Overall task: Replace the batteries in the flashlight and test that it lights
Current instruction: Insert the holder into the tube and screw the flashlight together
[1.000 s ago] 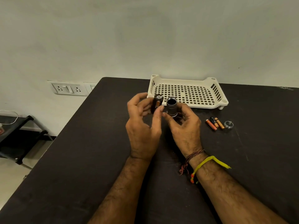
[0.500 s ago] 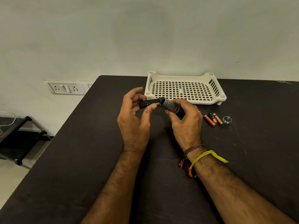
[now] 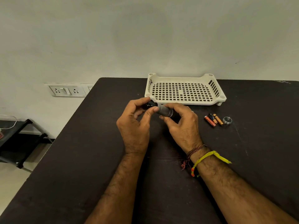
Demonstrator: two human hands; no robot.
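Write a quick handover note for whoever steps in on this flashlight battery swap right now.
Left hand: pinching the black battery holder, its end at the body's open mouth.
Right hand: gripping the flashlight body.
On the table: three loose batteries, with the spring end cap beside them. The tray holds nothing.
Done: cap off.
Left: seat the holder, screw the cap on, test the light.

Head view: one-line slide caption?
Left hand slides battery holder into flashlight body held by right hand.
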